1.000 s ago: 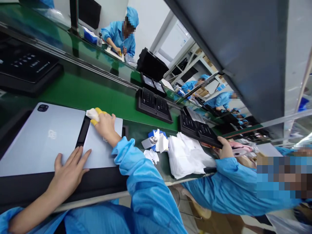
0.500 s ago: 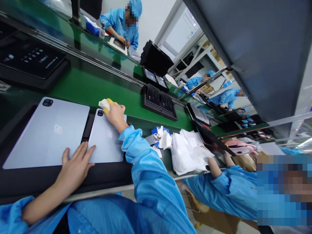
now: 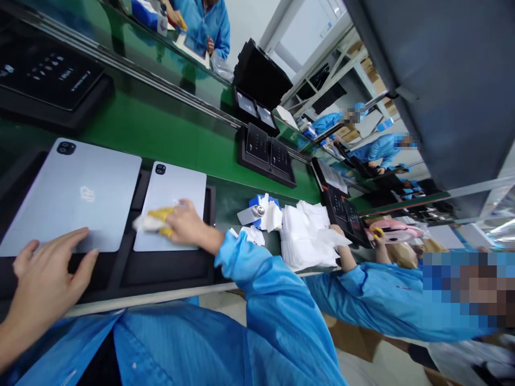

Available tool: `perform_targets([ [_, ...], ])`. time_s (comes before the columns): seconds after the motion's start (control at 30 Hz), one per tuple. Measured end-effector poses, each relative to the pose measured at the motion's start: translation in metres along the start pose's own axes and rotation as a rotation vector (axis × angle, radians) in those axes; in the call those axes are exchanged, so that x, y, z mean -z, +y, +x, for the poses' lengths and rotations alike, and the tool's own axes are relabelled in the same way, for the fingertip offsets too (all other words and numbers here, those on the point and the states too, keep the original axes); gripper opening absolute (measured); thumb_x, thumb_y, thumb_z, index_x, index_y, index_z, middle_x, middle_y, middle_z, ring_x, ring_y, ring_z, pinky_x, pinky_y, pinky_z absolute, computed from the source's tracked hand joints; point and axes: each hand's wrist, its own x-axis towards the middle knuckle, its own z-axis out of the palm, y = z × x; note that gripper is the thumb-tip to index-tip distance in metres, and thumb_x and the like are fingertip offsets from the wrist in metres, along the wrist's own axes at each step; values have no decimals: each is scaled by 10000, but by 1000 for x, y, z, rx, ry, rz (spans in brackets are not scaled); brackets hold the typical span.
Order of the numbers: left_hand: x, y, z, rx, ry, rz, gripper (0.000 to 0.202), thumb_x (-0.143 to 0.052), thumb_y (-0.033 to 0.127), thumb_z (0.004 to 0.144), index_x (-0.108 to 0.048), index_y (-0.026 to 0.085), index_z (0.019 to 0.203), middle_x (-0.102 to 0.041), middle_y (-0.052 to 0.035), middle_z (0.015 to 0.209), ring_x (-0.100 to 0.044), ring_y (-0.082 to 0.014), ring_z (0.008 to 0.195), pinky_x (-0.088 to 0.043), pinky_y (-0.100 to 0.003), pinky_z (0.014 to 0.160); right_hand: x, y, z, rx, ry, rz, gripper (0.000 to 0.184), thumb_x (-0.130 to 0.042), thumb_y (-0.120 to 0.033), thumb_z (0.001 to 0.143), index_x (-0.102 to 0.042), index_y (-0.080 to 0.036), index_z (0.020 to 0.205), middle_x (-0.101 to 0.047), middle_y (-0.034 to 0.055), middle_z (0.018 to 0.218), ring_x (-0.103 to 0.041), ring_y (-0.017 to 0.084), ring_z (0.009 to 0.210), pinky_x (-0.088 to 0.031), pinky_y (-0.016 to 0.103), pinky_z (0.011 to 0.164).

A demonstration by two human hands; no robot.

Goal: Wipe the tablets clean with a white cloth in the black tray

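Left hand (image 3: 52, 271): fingers spread wide over the 6 o'clock edge of a large pale-blue rectangular tablet (image 3: 76, 193) | Right hand (image 3: 185, 224): pinching a blurred white cloth (image 3: 147, 224) with yellow finger covers (image 3: 161, 214), across the 9 o'clock side of a smaller pale-blue rectangular tablet (image 3: 177, 185) | Both tablets: black rectangular tray (image 3: 169, 271), smaller at larger's 3 o'clock

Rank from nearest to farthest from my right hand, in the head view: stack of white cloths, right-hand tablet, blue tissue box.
1. Right-hand tablet: beneath your right hand.
2. Blue tissue box: to the hand's right.
3. Stack of white cloths: farther right, past the box.
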Motion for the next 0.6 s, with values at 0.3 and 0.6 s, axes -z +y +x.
perform_targets([
  [0.3,-6,-8,-2,-27,-88,45,456,-384,431,971,-548,113,1254,-699,-149,1048,-647,-282,963,-279,-572,1167,-2,-5,5,-185,143,-8,419,-612,-308,953,-570,-187,1352,-633,101,1296,-571,265,1114,-322,432,1048],
  [0.6,-19,36,6,-245,-50,17,393,-414,362,976,-551,133,1266,-655,-191,1248,-559,-341,1250,-145,-647,1194,16,52,-15,-609,203,-4,477,-582,-384,976,-529,-149,1388,-647,146,1240,-580,274,1163,-380,422,1024],
])
